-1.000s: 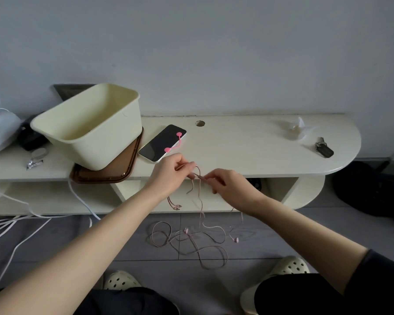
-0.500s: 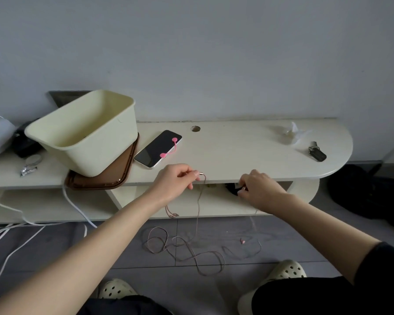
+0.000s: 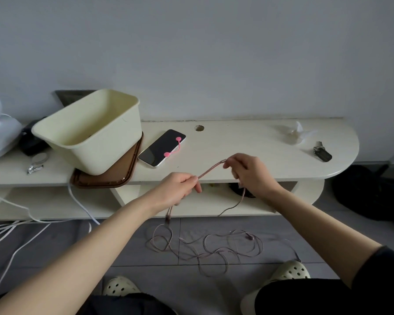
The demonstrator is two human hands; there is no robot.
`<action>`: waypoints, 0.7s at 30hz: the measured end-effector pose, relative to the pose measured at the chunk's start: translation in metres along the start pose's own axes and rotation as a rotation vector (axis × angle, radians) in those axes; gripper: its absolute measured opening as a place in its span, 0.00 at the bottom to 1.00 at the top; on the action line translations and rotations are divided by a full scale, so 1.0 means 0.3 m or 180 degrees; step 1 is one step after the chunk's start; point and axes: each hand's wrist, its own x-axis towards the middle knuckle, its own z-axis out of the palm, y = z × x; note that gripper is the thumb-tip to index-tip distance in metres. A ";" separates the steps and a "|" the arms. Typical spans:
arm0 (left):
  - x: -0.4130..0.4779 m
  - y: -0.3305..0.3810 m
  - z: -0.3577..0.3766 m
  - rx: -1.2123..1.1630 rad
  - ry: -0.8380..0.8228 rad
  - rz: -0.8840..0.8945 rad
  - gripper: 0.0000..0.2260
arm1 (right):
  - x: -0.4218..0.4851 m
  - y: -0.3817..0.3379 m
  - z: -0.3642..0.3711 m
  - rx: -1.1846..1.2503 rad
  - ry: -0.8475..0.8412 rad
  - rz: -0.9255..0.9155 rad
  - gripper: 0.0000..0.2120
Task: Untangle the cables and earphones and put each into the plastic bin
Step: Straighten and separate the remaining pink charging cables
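The earphones (image 3: pixel 210 170), a thin pink cord, are being held taut above the front edge of the counter (image 3: pixel 248 142), a short doubled stretch running up and to the right between the two hands. The left hand (image 3: pixel 180 187) is pinching the lower end, fingers curled around the cord; the right hand (image 3: pixel 248 176) is pinching the upper end between thumb and fingertips. From both hands the cord is hanging down to the floor (image 3: pixel 134 264), where the rest is lying in loose tangled loops between the person's slippers (image 3: pixel 291 271).

The bin (image 3: pixel 93 137), pale yellow, is sitting tilted on the left part of the counter, its base resting on a brown tray (image 3: pixel 114 178) that is overhanging the counter's edge. What is inside it cannot be made out. Just beside the tray, a phone (image 3: pixel 162 147) is lying face up with a pink tie (image 3: pixel 173 147) across its screen. Near the counter's rounded right end, a crumpled tissue (image 3: pixel 293 133) and a set of keys (image 3: pixel 322 153) are lying apart from each other. White cables (image 3: pixel 9 230) are trailing across the floor at the left.
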 end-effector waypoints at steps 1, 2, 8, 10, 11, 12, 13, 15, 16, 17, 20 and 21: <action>-0.004 -0.011 -0.001 -0.0098 -0.0100 -0.0023 0.15 | 0.005 0.004 -0.008 -0.0002 0.0092 0.0026 0.12; -0.008 -0.017 0.000 -0.0277 -0.0168 0.0000 0.15 | 0.008 0.007 -0.015 0.0000 0.0147 0.0059 0.10; -0.002 0.052 -0.024 -0.2737 0.0162 0.0432 0.12 | -0.018 0.033 0.018 -0.0043 -0.0056 0.0197 0.11; 0.007 0.078 -0.039 -0.3266 0.0219 0.0566 0.12 | -0.035 0.029 0.044 -0.0162 -0.0185 0.0091 0.11; 0.011 0.088 -0.043 -0.3474 0.0251 0.0604 0.12 | -0.043 0.024 0.055 -0.0266 -0.0250 0.0018 0.11; 0.015 0.095 -0.046 -0.3621 0.0304 0.0637 0.12 | -0.050 0.016 0.065 -0.0370 -0.0304 -0.0057 0.11; 0.019 0.100 -0.050 -0.3711 0.0357 0.0675 0.11 | -0.055 0.006 0.074 -0.0471 -0.0348 -0.0136 0.11; 0.029 0.105 -0.060 -0.3791 0.0374 0.0777 0.12 | -0.065 -0.021 0.084 -0.0687 -0.0416 -0.0306 0.10; 0.035 0.104 -0.068 -0.3753 0.0356 0.0806 0.12 | -0.069 -0.037 0.087 -0.0785 -0.0441 -0.0382 0.10; 0.041 0.103 -0.076 -0.3625 0.0365 0.0795 0.12 | -0.072 -0.054 0.086 -0.0862 -0.0463 -0.0459 0.10; 0.043 0.098 -0.097 -0.2408 0.0584 0.0739 0.12 | -0.073 -0.100 0.076 -0.1136 -0.0590 -0.0723 0.11; 0.038 0.094 -0.100 -0.1808 0.0653 0.0735 0.13 | -0.069 -0.117 0.069 -0.1235 -0.0632 -0.0795 0.11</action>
